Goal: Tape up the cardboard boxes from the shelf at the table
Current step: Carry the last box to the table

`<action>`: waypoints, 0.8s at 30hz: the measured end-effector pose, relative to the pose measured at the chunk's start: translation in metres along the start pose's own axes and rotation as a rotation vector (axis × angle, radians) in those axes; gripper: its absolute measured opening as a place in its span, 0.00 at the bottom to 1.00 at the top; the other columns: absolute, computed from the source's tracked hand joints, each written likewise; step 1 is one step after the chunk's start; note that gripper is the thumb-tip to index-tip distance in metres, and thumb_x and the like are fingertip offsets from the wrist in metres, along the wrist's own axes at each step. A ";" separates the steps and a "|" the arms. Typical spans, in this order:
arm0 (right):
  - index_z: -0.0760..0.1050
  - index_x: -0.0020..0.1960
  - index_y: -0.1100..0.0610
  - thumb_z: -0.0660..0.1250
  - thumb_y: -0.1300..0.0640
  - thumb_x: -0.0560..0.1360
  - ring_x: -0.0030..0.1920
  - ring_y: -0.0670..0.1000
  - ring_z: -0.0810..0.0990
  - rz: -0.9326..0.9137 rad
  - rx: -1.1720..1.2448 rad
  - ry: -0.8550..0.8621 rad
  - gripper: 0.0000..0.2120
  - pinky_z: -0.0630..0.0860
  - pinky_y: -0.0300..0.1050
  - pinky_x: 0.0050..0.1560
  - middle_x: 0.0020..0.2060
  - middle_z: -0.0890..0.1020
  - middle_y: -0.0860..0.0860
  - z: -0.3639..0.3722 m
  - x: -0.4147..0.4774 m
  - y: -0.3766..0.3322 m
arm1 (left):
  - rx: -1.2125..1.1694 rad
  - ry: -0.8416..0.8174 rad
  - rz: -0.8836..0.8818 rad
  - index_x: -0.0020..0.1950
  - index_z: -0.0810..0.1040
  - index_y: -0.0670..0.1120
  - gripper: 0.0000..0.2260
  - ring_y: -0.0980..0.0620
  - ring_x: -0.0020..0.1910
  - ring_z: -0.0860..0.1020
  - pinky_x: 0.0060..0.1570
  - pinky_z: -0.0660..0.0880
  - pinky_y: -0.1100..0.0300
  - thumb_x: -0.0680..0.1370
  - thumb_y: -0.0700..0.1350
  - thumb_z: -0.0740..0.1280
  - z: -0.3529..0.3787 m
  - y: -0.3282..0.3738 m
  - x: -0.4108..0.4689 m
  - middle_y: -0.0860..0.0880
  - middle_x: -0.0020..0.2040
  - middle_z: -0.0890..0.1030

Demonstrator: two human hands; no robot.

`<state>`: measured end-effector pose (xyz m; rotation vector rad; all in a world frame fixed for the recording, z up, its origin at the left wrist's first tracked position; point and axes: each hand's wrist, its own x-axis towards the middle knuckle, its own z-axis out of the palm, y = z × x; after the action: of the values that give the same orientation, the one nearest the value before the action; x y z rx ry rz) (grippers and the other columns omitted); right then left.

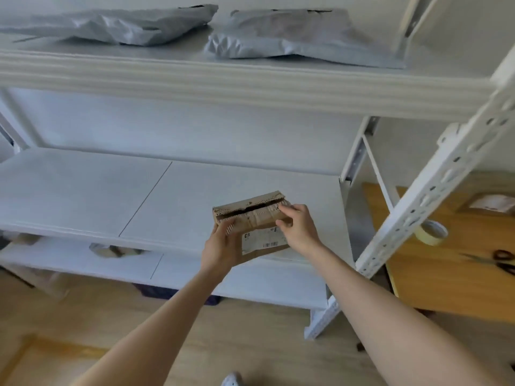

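Observation:
A small brown cardboard box (255, 218) with a torn-open top and a white barcode label is held in front of the middle board of the white shelf (139, 196). My left hand (223, 247) grips its left end from below. My right hand (299, 227) pinches its right end, fingers over the top flap. To the right, on the wooden table (446, 288), lie a roll of pale tape (432, 232) and black-handled scissors (498, 261). Another cardboard box (490, 204) with a white label sits at the table's far side.
Two grey plastic mailer bags (117, 26) (301, 37) lie on the top shelf board. A perforated white shelf post (434, 185) stands between me and the table. Some crumpled wrapping (111, 249) lies on the lower board. The floor is wood.

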<state>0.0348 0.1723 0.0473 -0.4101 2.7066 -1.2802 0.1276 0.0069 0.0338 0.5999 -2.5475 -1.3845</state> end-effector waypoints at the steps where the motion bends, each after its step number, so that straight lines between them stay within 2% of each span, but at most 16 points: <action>1: 0.70 0.72 0.58 0.66 0.60 0.80 0.64 0.52 0.71 0.007 0.007 -0.002 0.21 0.61 0.29 0.58 0.64 0.68 0.55 -0.005 -0.023 0.002 | 0.014 -0.009 0.003 0.68 0.69 0.55 0.14 0.48 0.54 0.76 0.42 0.68 0.58 0.83 0.48 0.55 0.001 0.002 -0.022 0.49 0.63 0.77; 6: 0.69 0.73 0.57 0.65 0.60 0.80 0.64 0.51 0.70 0.061 0.050 0.021 0.22 0.63 0.32 0.59 0.66 0.67 0.54 -0.029 -0.123 0.018 | 0.006 -0.064 0.037 0.68 0.70 0.54 0.14 0.47 0.54 0.76 0.48 0.73 0.55 0.83 0.47 0.56 0.009 0.009 -0.112 0.47 0.62 0.77; 9: 0.69 0.73 0.57 0.64 0.60 0.80 0.57 0.45 0.68 0.107 0.048 0.065 0.21 0.62 0.24 0.52 0.66 0.66 0.54 -0.043 -0.176 0.032 | 0.015 -0.108 0.062 0.67 0.72 0.53 0.14 0.51 0.39 0.73 0.38 0.68 0.59 0.83 0.46 0.57 0.022 0.015 -0.155 0.43 0.55 0.78; 11: 0.69 0.73 0.57 0.64 0.59 0.80 0.56 0.44 0.67 0.136 0.050 0.105 0.21 0.62 0.23 0.51 0.65 0.67 0.53 -0.052 -0.205 0.043 | 0.017 -0.158 0.084 0.67 0.72 0.52 0.14 0.54 0.34 0.70 0.31 0.65 0.61 0.83 0.46 0.56 0.032 0.018 -0.178 0.42 0.51 0.76; 14: 0.70 0.72 0.56 0.65 0.59 0.80 0.59 0.46 0.70 0.200 0.040 0.187 0.21 0.66 0.33 0.58 0.67 0.67 0.53 -0.068 -0.245 0.062 | 0.035 -0.266 0.112 0.68 0.71 0.53 0.14 0.55 0.35 0.72 0.28 0.65 0.65 0.83 0.47 0.56 0.052 0.026 -0.203 0.46 0.54 0.78; 17: 0.70 0.72 0.56 0.65 0.59 0.80 0.57 0.47 0.72 0.290 0.039 0.273 0.21 0.69 0.35 0.55 0.66 0.67 0.52 -0.087 -0.281 0.080 | 0.030 -0.382 0.143 0.68 0.71 0.54 0.14 0.56 0.35 0.76 0.26 0.66 0.68 0.83 0.47 0.56 0.075 0.040 -0.218 0.48 0.54 0.80; 20: 0.69 0.72 0.56 0.65 0.59 0.80 0.57 0.47 0.72 0.359 0.059 0.345 0.21 0.69 0.36 0.57 0.66 0.66 0.53 -0.108 -0.307 0.097 | 0.032 -0.467 0.197 0.68 0.72 0.53 0.14 0.51 0.41 0.78 0.33 0.69 0.63 0.83 0.47 0.56 0.100 0.057 -0.229 0.49 0.56 0.80; 22: 0.70 0.72 0.57 0.65 0.60 0.80 0.56 0.47 0.72 0.393 0.068 0.383 0.21 0.68 0.35 0.56 0.66 0.66 0.54 -0.124 -0.321 0.108 | 0.040 -0.502 0.236 0.68 0.72 0.53 0.14 0.47 0.48 0.78 0.40 0.70 0.59 0.83 0.48 0.57 0.119 0.070 -0.235 0.49 0.58 0.79; 24: 0.70 0.72 0.57 0.64 0.60 0.80 0.54 0.47 0.72 0.420 0.072 0.420 0.21 0.67 0.34 0.54 0.66 0.66 0.53 -0.143 -0.331 0.119 | 0.050 -0.534 0.264 0.68 0.72 0.53 0.14 0.47 0.51 0.78 0.44 0.72 0.57 0.83 0.49 0.58 0.137 0.085 -0.240 0.50 0.58 0.79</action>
<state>0.2964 0.4471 0.0441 0.4661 2.8280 -1.4511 0.2751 0.2557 0.0371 -0.1284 -2.9233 -1.5445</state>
